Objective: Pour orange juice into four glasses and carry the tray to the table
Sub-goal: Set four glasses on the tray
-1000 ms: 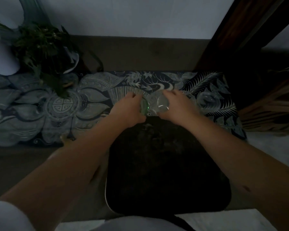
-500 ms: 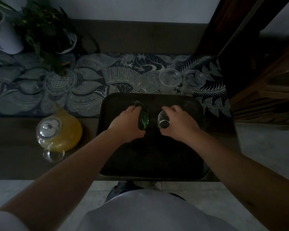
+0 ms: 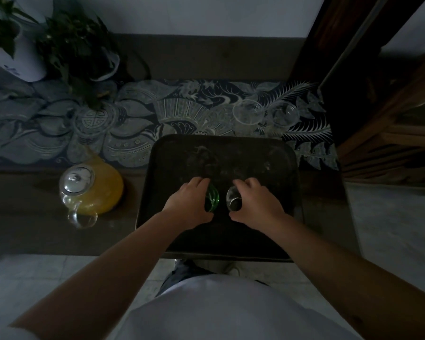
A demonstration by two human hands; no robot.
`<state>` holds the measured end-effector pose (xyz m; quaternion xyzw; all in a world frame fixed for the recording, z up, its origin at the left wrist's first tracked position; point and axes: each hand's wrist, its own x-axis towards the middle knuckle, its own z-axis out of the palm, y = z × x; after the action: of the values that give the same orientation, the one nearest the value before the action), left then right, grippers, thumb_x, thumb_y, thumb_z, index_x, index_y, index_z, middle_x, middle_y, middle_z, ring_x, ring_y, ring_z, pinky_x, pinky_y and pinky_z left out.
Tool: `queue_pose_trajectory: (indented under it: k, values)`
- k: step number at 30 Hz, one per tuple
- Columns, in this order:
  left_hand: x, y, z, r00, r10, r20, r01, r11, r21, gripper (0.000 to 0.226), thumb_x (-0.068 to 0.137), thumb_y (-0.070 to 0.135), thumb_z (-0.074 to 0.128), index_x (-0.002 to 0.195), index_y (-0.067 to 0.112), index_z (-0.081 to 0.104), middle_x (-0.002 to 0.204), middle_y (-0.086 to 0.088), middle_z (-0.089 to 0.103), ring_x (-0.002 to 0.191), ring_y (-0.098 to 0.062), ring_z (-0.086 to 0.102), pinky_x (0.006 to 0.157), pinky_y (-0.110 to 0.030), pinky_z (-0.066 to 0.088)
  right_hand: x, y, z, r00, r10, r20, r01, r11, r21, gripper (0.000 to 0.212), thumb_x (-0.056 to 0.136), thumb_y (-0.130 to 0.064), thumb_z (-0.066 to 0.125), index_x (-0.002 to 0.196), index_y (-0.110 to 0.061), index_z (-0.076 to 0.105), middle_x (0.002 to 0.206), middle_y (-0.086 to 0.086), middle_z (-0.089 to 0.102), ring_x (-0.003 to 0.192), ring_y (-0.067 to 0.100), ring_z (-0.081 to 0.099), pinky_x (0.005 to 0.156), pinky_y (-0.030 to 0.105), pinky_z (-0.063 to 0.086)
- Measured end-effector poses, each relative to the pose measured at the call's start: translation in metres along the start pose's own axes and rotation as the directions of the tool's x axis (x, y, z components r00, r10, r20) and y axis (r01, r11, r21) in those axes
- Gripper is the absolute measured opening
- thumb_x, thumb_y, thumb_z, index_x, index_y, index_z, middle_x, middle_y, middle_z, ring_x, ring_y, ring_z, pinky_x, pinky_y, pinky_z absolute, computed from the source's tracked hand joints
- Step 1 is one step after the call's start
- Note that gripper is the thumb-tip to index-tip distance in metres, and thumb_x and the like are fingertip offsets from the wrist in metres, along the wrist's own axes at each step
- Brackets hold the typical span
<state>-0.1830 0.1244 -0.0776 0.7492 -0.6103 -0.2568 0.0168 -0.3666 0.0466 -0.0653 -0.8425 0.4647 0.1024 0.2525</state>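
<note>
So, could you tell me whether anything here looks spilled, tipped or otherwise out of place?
Nothing stands out. The juice pitcher sits upright with no spill visible, and both hands set glasses on the tray. Two clear glasses wait off the tray on the patterned cloth. Dim light hides fine detail.

We can't tell whether the glasses (image 3: 212,198) touch the tray (image 3: 275,168); hands (image 3: 190,204) hide their far sides & bases.
</note>
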Motion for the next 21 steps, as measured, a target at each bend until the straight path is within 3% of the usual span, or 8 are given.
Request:
queue_pose_trajectory:
  k: [16,21]
  values:
    - [0.001,-0.007,0.002,0.998,0.037,0.045,-0.038,0.999,0.007,0.107,0.066,0.053,0.08,0.15,0.021,0.023,0.151,-0.002,0.033,0.133,-0.028,0.042,0.104,-0.04,0.042,-0.015,-0.004,0.006,0.998,0.059,-0.007,-0.059,0.998,-0.023,0.089,0.072,-0.052,0.069,0.146,-0.032,0.024,0.144,0.004,0.032,0.12,0.032,0.044,0.086,0.043,0.051]
    - [0.0,-0.006,0.002,0.997,0.027,0.077,-0.028,1.0,0.01,0.111,0.068,0.053,0.08,0.153,0.023,0.016,0.161,0.001,0.018,0.142,-0.025,0.032,0.11,-0.041,0.037,-0.015,-0.002,0.007,0.999,0.053,0.001,-0.053,0.997,-0.052,0.093,0.072,-0.06,0.066,0.147,-0.035,0.018,0.148,0.0,0.029,0.124,0.031,0.042,0.089,0.046,0.05]
